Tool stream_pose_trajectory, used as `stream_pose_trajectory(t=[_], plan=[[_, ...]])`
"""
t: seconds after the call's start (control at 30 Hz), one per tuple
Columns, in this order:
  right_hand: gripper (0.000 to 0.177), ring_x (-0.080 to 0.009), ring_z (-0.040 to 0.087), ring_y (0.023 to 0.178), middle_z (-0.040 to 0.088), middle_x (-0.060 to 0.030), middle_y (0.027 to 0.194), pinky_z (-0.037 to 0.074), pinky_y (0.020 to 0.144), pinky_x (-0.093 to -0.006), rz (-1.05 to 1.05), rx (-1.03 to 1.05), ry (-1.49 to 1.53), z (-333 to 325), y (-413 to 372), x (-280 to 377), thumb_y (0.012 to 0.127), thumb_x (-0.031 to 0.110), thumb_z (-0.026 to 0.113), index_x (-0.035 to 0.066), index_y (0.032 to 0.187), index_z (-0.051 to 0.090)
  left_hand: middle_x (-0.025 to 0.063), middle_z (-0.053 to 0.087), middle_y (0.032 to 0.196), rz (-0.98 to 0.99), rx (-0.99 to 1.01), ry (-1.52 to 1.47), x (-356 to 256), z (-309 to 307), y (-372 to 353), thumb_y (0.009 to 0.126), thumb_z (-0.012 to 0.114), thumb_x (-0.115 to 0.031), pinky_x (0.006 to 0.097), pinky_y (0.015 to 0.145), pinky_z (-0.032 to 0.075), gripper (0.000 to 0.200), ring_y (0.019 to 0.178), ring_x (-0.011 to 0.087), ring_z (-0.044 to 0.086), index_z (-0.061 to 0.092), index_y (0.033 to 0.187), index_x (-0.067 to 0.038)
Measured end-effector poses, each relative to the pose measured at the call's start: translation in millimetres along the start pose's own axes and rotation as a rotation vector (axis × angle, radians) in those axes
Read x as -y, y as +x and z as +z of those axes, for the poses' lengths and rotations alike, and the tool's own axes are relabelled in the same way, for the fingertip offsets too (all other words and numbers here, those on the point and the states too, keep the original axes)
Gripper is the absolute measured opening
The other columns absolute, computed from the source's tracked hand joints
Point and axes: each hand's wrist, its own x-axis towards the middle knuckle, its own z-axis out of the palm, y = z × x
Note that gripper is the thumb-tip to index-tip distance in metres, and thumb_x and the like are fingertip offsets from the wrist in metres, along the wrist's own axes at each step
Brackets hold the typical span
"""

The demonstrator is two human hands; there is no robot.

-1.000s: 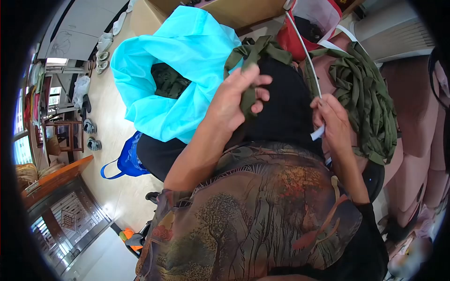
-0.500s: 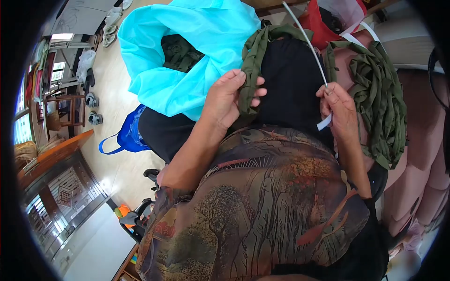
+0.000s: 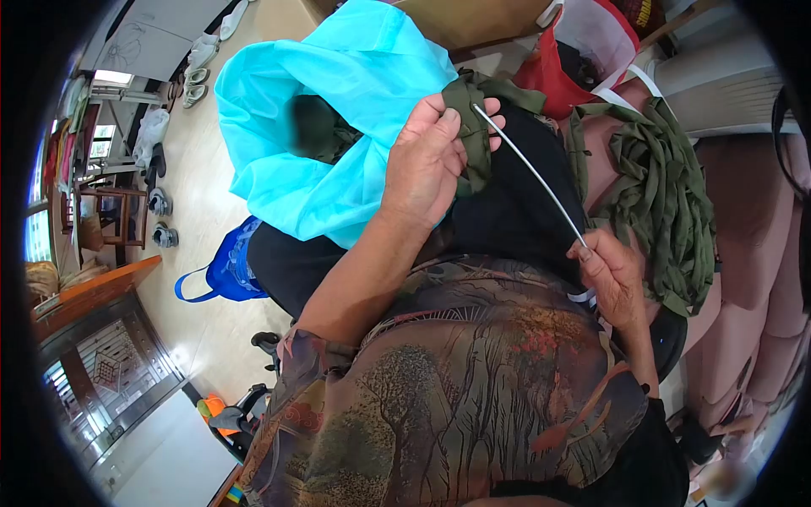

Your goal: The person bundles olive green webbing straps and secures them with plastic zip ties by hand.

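Note:
My left hand (image 3: 427,160) pinches a strip of olive green cloth (image 3: 477,152) over my lap. In my right hand (image 3: 612,275) is the lower end of a thin pale rod (image 3: 536,176), whose upper tip touches or lies very near the green cloth beside my left fingers. A small white piece shows just under my right hand. To the left lies a bright turquoise fabric bag (image 3: 279,182), open, with more green cloth inside. A heap of green cloth strips (image 3: 667,203) rests to the right of my lap.
A red bag with a white lining (image 3: 549,72) stands at the top right, near a cardboard box (image 3: 473,21). A blue bag (image 3: 224,275) is on the floor at left. Pink-brown upholstery (image 3: 752,220) is at the right; several shoes lie farther left.
The rod has swung down and left, bringing its tip to the green cloth. My left hand has risen slightly with the cloth; my right hand sits lower. The camera view has shifted a little.

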Motion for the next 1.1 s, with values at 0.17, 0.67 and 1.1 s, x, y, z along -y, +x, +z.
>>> stream_pose_trajectory(t=[0.17, 0.67, 1.1], plan=[[0.015, -0.006, 0.042, 0.052, 0.045, 0.0023, 0.062, 0.033, 0.049, -0.0227, 0.009, -0.004, -0.045, 1, -6, -2, 0.097, 0.014, 0.053, 0.003, 0.089, 0.06, 0.0227, 0.056, 0.125, 0.008, -0.003, 0.035, 3, 4, -2, 0.099, 0.047, -0.017, 0.0443, 0.093, 0.051, 0.035, 0.112, 0.0352, 0.059, 0.042, 0.129, 0.001], [0.01, -0.0062, 0.043, 0.052, 0.045, 0.0016, 0.06, 0.035, 0.047, -0.0247, -0.082, -0.225, -0.013, 29, 13, -14, 0.098, 0.01, 0.05, 0.003, 0.097, 0.057, 0.0126, 0.059, 0.12, -0.089, 0.088, 0.153, 52, 34, -13, 0.098, 0.047, -0.013, 0.0331, 0.092, 0.048, 0.037, 0.106, 0.0207, 0.061, 0.044, 0.132, 0.0], [0.016, -0.0033, 0.045, 0.06, 0.051, 0.0032, 0.072, 0.036, 0.052, -0.0197, -0.06, -0.281, 0.381, 13, 22, -28, 0.096, 0.01, 0.053, 0.002, 0.111, 0.055, 0.0063, 0.065, 0.096, -0.191, 0.164, 0.611, 29, 44, -3, 0.099, 0.051, -0.027, 0.0243, 0.062, 0.05, 0.029, 0.075, 0.0116, 0.062, 0.059, 0.109, -0.001]])
